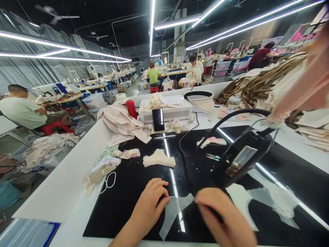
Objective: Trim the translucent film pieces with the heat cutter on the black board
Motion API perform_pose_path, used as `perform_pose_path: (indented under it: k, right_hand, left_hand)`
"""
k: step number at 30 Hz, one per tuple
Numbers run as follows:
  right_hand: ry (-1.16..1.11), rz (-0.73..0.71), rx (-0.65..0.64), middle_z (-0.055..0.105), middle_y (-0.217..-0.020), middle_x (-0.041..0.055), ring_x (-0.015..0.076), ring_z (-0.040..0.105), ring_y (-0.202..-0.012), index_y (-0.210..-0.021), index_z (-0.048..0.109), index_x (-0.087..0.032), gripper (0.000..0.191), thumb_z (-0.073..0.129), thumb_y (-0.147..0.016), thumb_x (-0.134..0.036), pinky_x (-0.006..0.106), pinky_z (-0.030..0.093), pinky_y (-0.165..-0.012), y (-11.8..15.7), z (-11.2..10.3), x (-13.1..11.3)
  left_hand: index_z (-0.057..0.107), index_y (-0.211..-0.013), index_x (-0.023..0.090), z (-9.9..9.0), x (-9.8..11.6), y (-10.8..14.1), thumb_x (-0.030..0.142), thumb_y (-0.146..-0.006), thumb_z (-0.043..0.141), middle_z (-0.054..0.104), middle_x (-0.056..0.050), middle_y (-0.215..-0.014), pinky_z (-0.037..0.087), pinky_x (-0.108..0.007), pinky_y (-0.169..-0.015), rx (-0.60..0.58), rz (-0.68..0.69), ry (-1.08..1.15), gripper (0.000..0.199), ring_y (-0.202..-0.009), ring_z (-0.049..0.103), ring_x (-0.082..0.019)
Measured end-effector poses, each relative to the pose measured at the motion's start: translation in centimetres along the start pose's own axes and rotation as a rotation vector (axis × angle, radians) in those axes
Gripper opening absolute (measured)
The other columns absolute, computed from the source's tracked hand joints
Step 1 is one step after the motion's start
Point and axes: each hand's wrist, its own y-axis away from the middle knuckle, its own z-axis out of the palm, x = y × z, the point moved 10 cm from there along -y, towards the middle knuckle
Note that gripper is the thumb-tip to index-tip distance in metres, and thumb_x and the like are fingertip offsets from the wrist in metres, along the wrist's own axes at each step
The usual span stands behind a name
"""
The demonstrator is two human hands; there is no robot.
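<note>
A thin, translucent white piece (pixel 172 212) with a curved edge lies on the glossy black work surface (pixel 123 212). At its upper left corner is my left hand (pixel 154 197), thumb and fingers pinched on the edge. My right hand (pixel 218 206) is at its upper right tip, fingers closed and slightly blurred; the tip meets the fingertips. Beyond my hands sits a stack of cream fabric pieces (pixel 159 160). More translucent pieces (pixel 273 195) and a pale curved piece (pixel 240 202) are on the right.
A black machine (pixel 239 154) with a curved cable stands right of centre, small scissors (pixel 213 157) beside it. Farther back are a phone (pixel 158 120), a pen (pixel 164 137), a white box (pixel 167 111) and piled fabric (pixel 120 120). Blurred pink fabric (pixel 295 92) hangs at right.
</note>
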Motion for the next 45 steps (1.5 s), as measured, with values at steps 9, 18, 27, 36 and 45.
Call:
perform_pose_path:
  k: [9,18,27,36,45]
  right_hand:
    - [-0.029,0.239,-0.485,0.069,-0.087,-0.0003,0.0186,0.068,-0.083,-0.096,0.058,-0.026,0.016,0.046,-0.106,-0.025,0.032,0.058,-0.077,1.4,9.1,4.3]
    - [-0.109,0.396,-0.334,0.068,-0.080,-0.0016,0.0155,0.065,-0.070,-0.089,0.063,-0.024,0.019,0.051,-0.103,-0.027,0.025,0.054,-0.065,-2.5,8.1,6.0]
    - [0.171,0.315,-0.164,0.073,-0.085,0.0044,0.0213,0.066,-0.077,-0.093,0.072,-0.024,0.033,0.047,-0.105,-0.041,0.033,0.050,-0.068,-6.3,9.2,9.2]
    - [0.269,0.157,-0.074,0.071,-0.117,0.0063,0.0181,0.069,-0.096,-0.110,0.069,-0.023,0.016,0.061,-0.102,-0.034,0.036,0.059,-0.085,-6.0,12.0,11.1]
    - [0.395,0.152,-0.206,0.070,-0.122,0.0113,0.0264,0.065,-0.113,-0.112,0.069,-0.019,0.015,0.062,-0.100,-0.022,0.048,0.054,-0.099,-6.3,13.0,6.3]
  left_hand:
    - [0.060,-0.091,0.021,-0.6,-1.8,-0.4,0.025,-0.099,0.055,0.062,0.002,-0.083,0.046,-0.028,-0.079,-0.031,-0.200,0.297,0.010,-0.078,0.058,-0.015]
    - [0.047,-0.109,0.021,-0.5,-3.4,-2.8,0.055,-0.083,0.072,0.066,-0.001,-0.088,0.051,-0.030,-0.077,-0.024,-0.300,0.788,0.049,-0.077,0.066,-0.016]
    - [0.048,-0.117,0.021,-5.4,-6.8,-8.5,0.040,-0.088,0.060,0.059,0.004,-0.082,0.047,-0.026,-0.057,0.193,-0.283,0.453,0.037,-0.058,0.055,-0.012]
    - [0.062,-0.107,0.023,-7.2,-4.9,-9.8,0.016,-0.092,0.055,0.065,0.001,-0.084,0.046,-0.033,-0.076,0.285,-0.098,-0.174,0.017,-0.082,0.066,-0.022]
    - [0.064,-0.107,0.021,-7.3,-5.3,-10.0,0.024,-0.096,0.052,0.070,-0.007,-0.100,0.054,-0.043,-0.088,0.289,0.073,-0.402,0.016,-0.094,0.067,-0.027]
